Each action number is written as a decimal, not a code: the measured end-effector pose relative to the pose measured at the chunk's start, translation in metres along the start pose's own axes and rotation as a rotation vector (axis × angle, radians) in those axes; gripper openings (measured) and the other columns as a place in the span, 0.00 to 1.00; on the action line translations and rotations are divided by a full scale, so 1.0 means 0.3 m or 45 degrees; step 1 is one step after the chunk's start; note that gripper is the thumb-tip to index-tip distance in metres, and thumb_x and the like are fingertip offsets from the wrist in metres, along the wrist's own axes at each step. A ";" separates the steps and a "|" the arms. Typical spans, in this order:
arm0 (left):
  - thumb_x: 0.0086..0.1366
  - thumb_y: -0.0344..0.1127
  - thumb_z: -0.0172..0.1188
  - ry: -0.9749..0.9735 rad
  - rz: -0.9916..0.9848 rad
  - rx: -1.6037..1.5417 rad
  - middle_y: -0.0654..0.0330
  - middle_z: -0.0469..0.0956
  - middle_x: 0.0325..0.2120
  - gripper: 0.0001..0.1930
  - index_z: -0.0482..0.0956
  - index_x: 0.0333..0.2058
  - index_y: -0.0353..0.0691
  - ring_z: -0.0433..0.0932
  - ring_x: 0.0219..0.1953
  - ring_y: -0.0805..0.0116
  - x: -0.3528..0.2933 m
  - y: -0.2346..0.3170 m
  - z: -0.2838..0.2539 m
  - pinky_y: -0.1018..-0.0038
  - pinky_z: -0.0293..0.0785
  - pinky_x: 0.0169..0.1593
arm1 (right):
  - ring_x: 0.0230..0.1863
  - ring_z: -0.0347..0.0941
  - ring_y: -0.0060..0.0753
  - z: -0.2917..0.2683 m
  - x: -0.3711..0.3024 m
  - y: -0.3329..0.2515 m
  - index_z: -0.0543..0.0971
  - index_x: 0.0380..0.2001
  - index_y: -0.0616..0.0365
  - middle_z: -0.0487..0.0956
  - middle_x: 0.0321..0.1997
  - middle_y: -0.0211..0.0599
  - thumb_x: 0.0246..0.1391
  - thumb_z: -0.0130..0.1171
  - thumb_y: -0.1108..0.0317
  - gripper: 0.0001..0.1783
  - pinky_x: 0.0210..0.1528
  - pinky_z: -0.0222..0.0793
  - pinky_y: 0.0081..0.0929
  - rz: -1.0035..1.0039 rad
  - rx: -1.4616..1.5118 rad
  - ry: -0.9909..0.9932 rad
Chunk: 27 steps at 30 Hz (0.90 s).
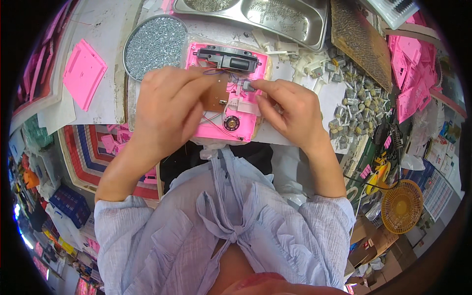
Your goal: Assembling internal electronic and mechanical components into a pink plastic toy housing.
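Housing: open pink plastic housing [244,125] on counter [110,105], below round tray of silver screws [155,44].
Right hand [290,115]: fingers [260,87] pinched shut on small grey motor [248,86] over housing's upper right.
Left hand [169,105]: fingers curled, resting on housing's left half; grip unclear.

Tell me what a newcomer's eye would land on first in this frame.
The bright pink plastic housing at the centre of the bench draws the eye first: it lies open, showing a brown circuit board, wires and a small round speaker. The left hand covers its left side while the right hand pinches a small grey motor over it. Behind it sits a round dish of screws.
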<state>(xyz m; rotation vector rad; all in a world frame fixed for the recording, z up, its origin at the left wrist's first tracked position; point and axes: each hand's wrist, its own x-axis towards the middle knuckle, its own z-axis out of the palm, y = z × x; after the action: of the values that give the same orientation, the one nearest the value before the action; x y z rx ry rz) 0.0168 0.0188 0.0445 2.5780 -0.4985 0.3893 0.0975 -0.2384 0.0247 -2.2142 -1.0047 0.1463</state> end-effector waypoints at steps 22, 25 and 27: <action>0.55 0.56 0.72 0.468 -0.780 0.711 0.40 0.78 0.54 0.42 0.73 0.60 0.31 0.75 0.58 0.42 -0.440 -0.782 -0.329 0.56 0.68 0.64 | 0.26 0.73 0.28 0.019 -0.094 -0.052 0.83 0.45 0.58 0.77 0.29 0.34 0.45 0.76 0.72 0.21 0.28 0.68 0.25 0.189 0.066 -0.166; 0.60 0.55 0.68 0.171 -0.747 0.353 0.43 0.78 0.56 0.37 0.75 0.61 0.34 0.77 0.57 0.46 -0.374 -0.917 -0.366 0.58 0.71 0.62 | 0.26 0.72 0.28 0.025 -0.104 -0.051 0.83 0.45 0.58 0.78 0.29 0.34 0.46 0.75 0.73 0.20 0.28 0.68 0.24 0.213 0.051 -0.147; 0.62 0.52 0.67 0.073 -0.777 0.275 0.45 0.79 0.56 0.33 0.76 0.60 0.35 0.77 0.58 0.48 -0.331 -0.937 -0.382 0.59 0.72 0.62 | 0.26 0.71 0.25 0.027 -0.102 -0.052 0.83 0.46 0.59 0.77 0.29 0.32 0.48 0.73 0.74 0.20 0.29 0.67 0.23 0.237 0.045 -0.138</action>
<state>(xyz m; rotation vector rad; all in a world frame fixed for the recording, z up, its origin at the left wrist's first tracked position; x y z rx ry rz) 0.0233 0.3338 -0.0074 2.7445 0.3734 0.3072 0.0637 -0.2481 0.0234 -2.2851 -0.8447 0.3689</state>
